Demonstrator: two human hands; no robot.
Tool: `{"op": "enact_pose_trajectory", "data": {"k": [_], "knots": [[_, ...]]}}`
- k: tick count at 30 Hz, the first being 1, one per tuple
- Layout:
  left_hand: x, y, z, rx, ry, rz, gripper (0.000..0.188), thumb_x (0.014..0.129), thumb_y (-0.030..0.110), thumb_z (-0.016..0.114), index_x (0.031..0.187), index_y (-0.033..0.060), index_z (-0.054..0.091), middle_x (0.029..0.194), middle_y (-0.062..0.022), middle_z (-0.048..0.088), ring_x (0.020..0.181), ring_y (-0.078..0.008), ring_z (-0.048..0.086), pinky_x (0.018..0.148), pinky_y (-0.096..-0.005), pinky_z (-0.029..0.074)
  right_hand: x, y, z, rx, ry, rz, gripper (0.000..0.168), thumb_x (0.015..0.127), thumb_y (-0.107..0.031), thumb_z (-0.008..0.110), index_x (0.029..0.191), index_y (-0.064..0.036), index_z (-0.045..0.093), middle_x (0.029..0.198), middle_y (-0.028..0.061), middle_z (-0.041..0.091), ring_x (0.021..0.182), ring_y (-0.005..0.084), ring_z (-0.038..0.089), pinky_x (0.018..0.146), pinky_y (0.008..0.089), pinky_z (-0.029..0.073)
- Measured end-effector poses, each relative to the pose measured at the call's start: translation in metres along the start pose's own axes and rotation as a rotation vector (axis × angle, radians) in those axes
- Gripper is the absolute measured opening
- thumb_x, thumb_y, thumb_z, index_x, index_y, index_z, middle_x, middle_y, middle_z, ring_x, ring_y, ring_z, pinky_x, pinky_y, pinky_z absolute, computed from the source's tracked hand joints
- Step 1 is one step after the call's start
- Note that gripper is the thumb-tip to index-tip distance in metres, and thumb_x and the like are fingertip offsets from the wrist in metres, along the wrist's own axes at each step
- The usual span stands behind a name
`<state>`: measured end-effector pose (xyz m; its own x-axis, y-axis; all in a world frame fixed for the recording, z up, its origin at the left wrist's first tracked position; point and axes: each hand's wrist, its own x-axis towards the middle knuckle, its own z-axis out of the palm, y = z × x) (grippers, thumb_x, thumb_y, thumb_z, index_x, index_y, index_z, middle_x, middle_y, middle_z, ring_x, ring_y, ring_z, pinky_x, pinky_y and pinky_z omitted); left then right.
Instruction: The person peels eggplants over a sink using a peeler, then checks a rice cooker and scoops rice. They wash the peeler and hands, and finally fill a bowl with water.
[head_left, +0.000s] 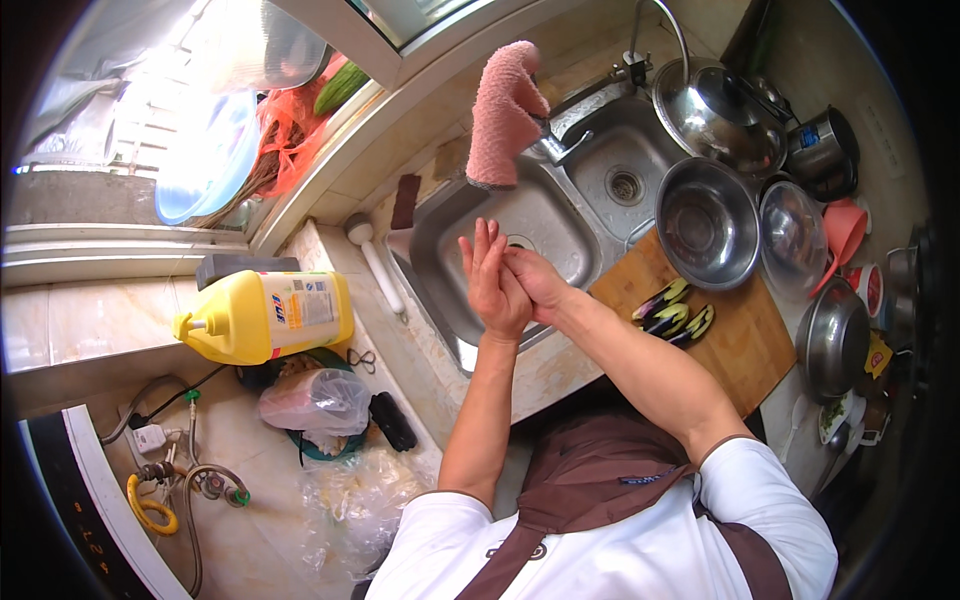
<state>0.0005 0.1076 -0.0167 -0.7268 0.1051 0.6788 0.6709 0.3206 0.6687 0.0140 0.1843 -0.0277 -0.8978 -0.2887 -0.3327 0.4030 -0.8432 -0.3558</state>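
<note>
Over the left basin of a stainless steel sink (555, 217), my two hands touch palm to palm. My left hand (491, 281) has its fingers extended. Pressed against it from the right, my right hand (538, 283) has its fingers partly hidden behind the left one. No object shows between them. Above the hands hangs a pink towel (502, 112), covering part of the metal faucet (559, 148). To the right, cut eggplant pieces (671, 315) lie on a wooden cutting board (727, 352), and a steel bowl (707, 223) rests over the board's far end.
A yellow jug (274, 315) lies on the left ledge near a white-handled brush (375, 262). Plastic bags (330, 401) sit below. Along the right wall crowd a wok lid (720, 120), a clear bowl (793, 238), a pink strainer (841, 232) and a steel pot (821, 146).
</note>
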Motion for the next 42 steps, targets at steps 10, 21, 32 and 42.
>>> {"op": "enact_pose_trajectory", "data": {"k": [10,21,32,42], "knots": [[-0.007,0.005,-0.012,-0.343,0.177,-0.527,0.036,0.100,0.025,0.049,0.123,-0.0021,0.057,0.133,-0.0150,0.055,0.120,-0.0282,0.052,0.102,-0.0396,0.042,0.016,-0.008,-0.031,0.460,-0.041,0.035,0.033,0.099,-0.038,0.052,0.078,-0.012,0.052,0.068,-0.0025,0.049,0.060,0.0114,0.048,0.056,0.0238,0.043],[-0.013,-0.017,0.000,0.500,-0.109,-0.260,0.044,0.095,0.029,0.048,0.132,0.0070,0.055,0.140,-0.0126,0.050,0.123,-0.0318,0.047,0.107,-0.0447,0.029,-0.010,0.014,0.000,0.020,0.202,-0.112,0.027,0.100,-0.028,0.049,0.106,-0.004,0.060,0.104,0.0042,0.062,0.097,0.0122,0.059,0.084,0.0274,0.048],[-0.016,-0.006,0.002,-0.285,0.001,-0.769,0.071,0.098,0.056,0.033,0.147,0.0052,0.031,0.145,-0.0133,0.043,0.126,-0.0287,0.047,0.106,-0.0386,0.032,0.024,0.014,-0.008,-0.173,0.260,-0.171,0.047,0.100,-0.043,0.048,0.068,-0.010,0.054,0.061,-0.0016,0.048,0.054,0.0090,0.045,0.050,0.0255,0.037],[-0.011,-0.046,-0.064,-0.244,0.365,-1.078,0.057,0.100,0.046,0.032,0.141,0.0063,0.037,0.135,-0.0061,0.053,0.104,-0.0170,0.058,0.091,-0.0367,0.037,0.049,-0.008,0.010,-0.774,0.256,-0.164,0.047,0.097,-0.040,0.053,0.060,-0.011,0.046,0.053,-0.0023,0.044,0.041,0.0066,0.038,0.036,0.0255,0.026]]}}
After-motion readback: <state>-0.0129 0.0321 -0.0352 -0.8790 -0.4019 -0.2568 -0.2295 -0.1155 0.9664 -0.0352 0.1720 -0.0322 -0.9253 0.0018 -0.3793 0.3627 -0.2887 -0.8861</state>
